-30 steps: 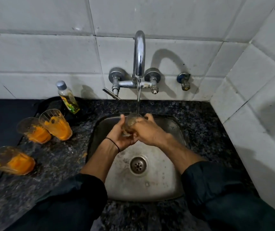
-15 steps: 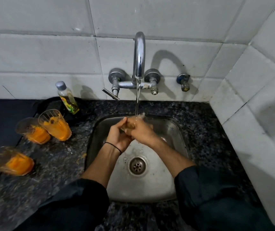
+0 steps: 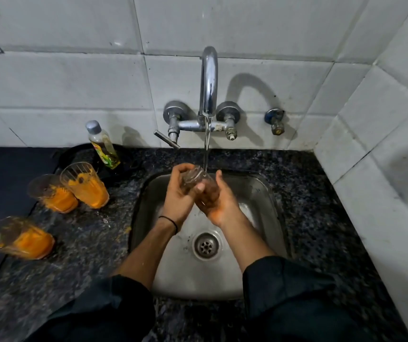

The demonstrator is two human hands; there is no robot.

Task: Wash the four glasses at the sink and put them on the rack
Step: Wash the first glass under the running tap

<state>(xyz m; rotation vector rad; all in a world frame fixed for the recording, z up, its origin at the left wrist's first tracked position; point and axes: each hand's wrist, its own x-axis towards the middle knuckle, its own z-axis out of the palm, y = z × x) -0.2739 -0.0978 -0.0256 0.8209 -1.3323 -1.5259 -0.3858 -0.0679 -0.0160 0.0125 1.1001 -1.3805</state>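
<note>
**Inspector:** Report the sink point(image 3: 267, 201) area.

**Assistant:** Steel basin, centre of the frame, set in a dark speckled bench point(image 3: 79, 245); drain point(image 3: 206, 246) near the middle of the basin; wall tap point(image 3: 209, 80) above, upper centre, with a thin stream of water point(image 3: 207, 141) running straight down.

**Inspector:** State of the hands?

**Assistant:** Both are over the basin, just below the stream; the left hand point(image 3: 177, 193) is wrapped round one side of a clear glass point(image 3: 194, 178), fingers curled over its top; the right hand point(image 3: 219, 199) cups the other side, palm partly turned up and stained orange; both grip the same glass; it lies tilted between them, and the water meets it at its upper edge. A black band point(image 3: 170, 220) sits on the left wrist; dark sleeves are pushed back on both forearms.

**Inspector:** The remaining glasses?

**Assistant:** Three on the bench, left of the frame, all coated with orange residue; two stand touching or nearly so, just left of the basin, the nearer one point(image 3: 84, 185) taller in view, the other point(image 3: 52, 193) behind it to the left; the third point(image 3: 19, 238) stands apart, lower left, blurred at the frame edge.

**Inspector:** Anything else?

**Assistant:** A bottle point(image 3: 103, 145) with a grey cap and yellow-green liquid, leaning, upper left of the basin against the tiled wall; orange specks on the bench between the glasses and the basin.
</note>
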